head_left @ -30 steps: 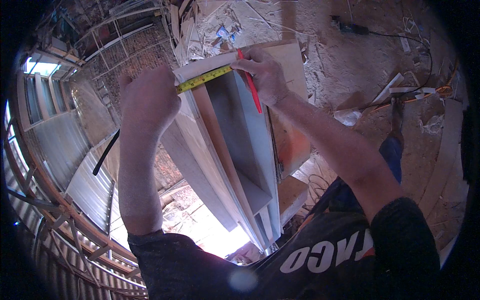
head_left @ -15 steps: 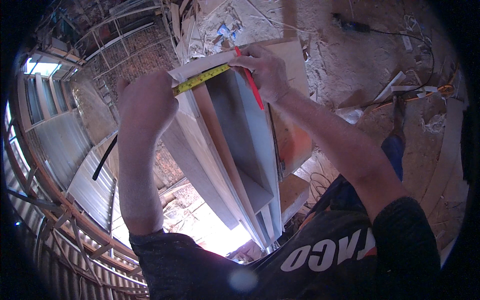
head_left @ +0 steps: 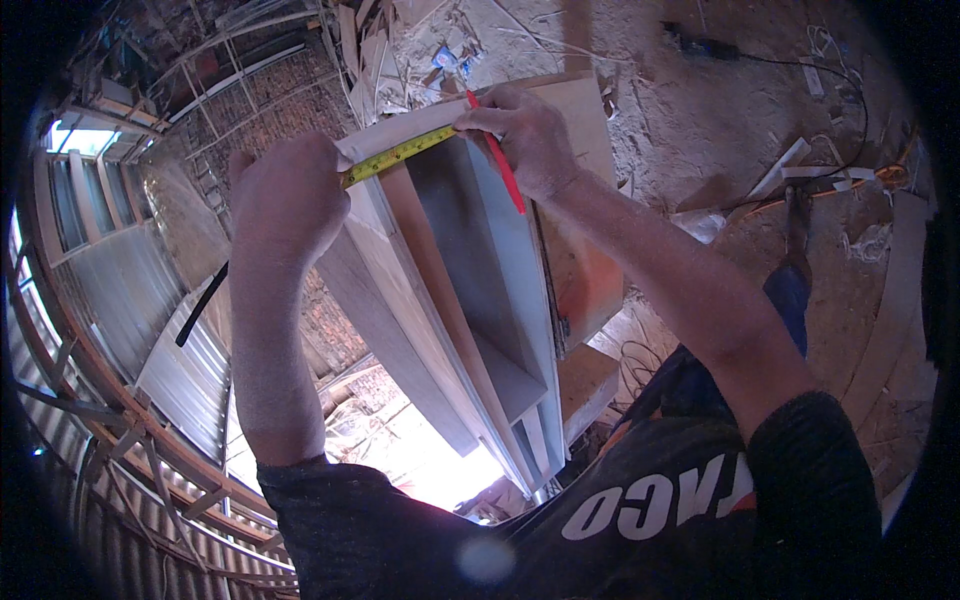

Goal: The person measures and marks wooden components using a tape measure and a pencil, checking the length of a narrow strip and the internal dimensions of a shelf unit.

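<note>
A yellow tape measure point(head_left: 398, 155) is stretched across the top end of a tall wooden cabinet point(head_left: 455, 240). My left hand point(head_left: 290, 190) is closed at the blade's left end and hides whatever case is inside the fist. A black strap point(head_left: 202, 304) hangs beside my left forearm. At the blade's right end, my right hand point(head_left: 527, 138) pinches the tape near the cabinet's edge. The same hand grips a slim red pencil point(head_left: 503, 170), slanting down past the fingers. Inside the cabinet are grey panels and an orange-brown board.
Wooden panels point(head_left: 590, 285) stand right of the cabinet. Farther right, a black corded tool point(head_left: 700, 45), cables and wood scraps point(head_left: 790, 165) lie on the dusty floor. Metal sheets point(head_left: 130, 290) and a brick wall point(head_left: 240, 110) are at the left. A bare foot point(head_left: 797, 215) shows on the right.
Both hands have shifted very slightly left with the tape, which stays stretched between them. The black strap has swung a little left. Both grips look the same.
</note>
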The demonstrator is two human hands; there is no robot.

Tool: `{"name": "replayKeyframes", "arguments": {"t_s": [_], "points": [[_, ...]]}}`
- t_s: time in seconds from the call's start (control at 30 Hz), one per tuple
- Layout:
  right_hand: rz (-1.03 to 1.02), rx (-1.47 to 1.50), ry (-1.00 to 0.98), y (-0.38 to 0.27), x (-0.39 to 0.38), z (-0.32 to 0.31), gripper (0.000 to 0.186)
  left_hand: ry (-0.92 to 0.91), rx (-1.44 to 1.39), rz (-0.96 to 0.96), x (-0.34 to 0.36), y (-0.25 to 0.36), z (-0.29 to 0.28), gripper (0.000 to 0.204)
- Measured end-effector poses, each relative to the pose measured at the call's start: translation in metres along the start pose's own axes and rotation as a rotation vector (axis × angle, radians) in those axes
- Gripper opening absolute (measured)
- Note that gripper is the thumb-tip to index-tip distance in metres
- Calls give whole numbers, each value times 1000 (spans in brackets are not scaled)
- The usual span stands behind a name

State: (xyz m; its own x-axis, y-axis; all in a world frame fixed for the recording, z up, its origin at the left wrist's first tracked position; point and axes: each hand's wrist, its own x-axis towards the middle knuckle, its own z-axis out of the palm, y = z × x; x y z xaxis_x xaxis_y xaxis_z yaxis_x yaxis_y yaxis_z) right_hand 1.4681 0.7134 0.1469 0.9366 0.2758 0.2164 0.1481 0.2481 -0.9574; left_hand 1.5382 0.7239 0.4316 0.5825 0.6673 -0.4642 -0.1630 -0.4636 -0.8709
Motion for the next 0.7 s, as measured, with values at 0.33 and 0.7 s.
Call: {"name": "replayKeyframes", "arguments": {"t_s": [0.33,0.7], "points": [[13,-23,-9,0,0,1,11,-38,8,10,2,-2,0,30],[-12,-61,-18,-4,2,-3,19,-78,-38,-2,-2,3,-8,20]]}}
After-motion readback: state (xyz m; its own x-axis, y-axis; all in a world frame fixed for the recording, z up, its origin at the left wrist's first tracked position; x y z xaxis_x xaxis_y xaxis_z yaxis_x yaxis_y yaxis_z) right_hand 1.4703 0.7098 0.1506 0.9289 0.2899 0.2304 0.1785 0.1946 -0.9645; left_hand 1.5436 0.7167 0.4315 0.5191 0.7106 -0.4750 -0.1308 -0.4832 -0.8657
